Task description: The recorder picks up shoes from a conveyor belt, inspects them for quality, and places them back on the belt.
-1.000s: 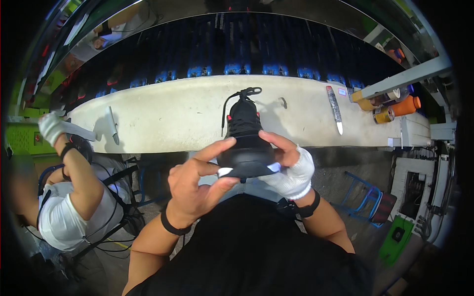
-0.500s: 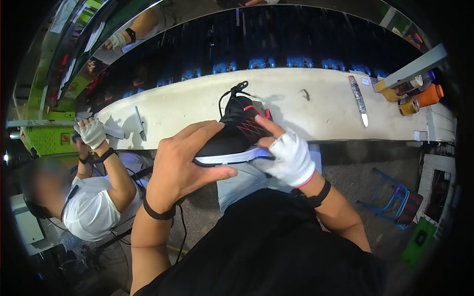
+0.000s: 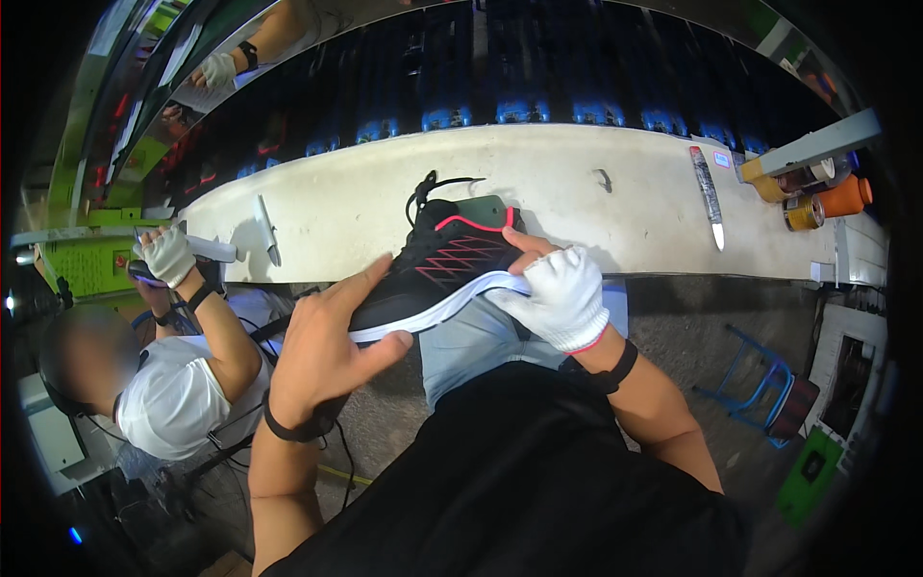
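A black sneaker with a red zigzag side, red collar trim and a white sole is held up at the table's near edge. Its toe points left and its loose black lace sticks out beyond the tongue. Something dark green fills the shoe opening, probably a last. My bare left hand wraps round the toe, thumb along the sole side and forefinger over the upper. My right hand, in a white fingerless glove with red edging, grips the heel, its fingertips against the red trim and sole.
On the pale table lie a knife with a wrapped handle at right and another blade tool at left. Cans and an orange bottle stand far right. A co-worker sits at left; a blue-framed stool stands right.
The sneaker has shifted left and turned, so more of its red-patterned side and sole edge shows. My left hand has moved left and slightly down with the toe. Both hands keep hold.
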Available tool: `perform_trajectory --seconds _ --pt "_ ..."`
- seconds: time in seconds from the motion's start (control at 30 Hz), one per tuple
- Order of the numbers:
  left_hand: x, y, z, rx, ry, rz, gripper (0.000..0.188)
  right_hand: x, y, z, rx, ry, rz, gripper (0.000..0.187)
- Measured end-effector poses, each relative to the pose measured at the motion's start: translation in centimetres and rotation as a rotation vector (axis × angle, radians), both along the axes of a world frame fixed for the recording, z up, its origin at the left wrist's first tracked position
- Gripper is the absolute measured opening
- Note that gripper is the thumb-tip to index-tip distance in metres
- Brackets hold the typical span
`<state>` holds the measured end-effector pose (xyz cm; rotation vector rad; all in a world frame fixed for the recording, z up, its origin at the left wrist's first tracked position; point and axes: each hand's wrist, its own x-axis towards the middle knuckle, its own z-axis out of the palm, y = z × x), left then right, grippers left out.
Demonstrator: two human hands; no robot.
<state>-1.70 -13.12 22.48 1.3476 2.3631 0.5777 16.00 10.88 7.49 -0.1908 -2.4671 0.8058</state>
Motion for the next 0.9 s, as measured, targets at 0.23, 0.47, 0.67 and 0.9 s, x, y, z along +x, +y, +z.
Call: perform_trajectory --seconds 0.23,0.47,0.67,0.9 --pt "-0.4 2.0 -6.4 -0.35 0.048 0.226 0.096 -2.8 -3.6 1.3 0.341 -0.003 0.01 0.045" --pt "0.0 1.5 0.5 -0.134 0.137 -0.086 0.089 -0.2 -2.0 1.1 0.147 -0.043 -0.047 0.043" --pt "1.8 5.5 0.2 0.42 -0.057 -0.29 0.068 3.8 0.7 5.5 0.013 0.048 -0.088 0.085" --pt "8.1 10.7 -10.6 0.999 -0.072 -0.102 0.065 5.4 3.0 12.3 -0.09 0.22 0.148 0.091"
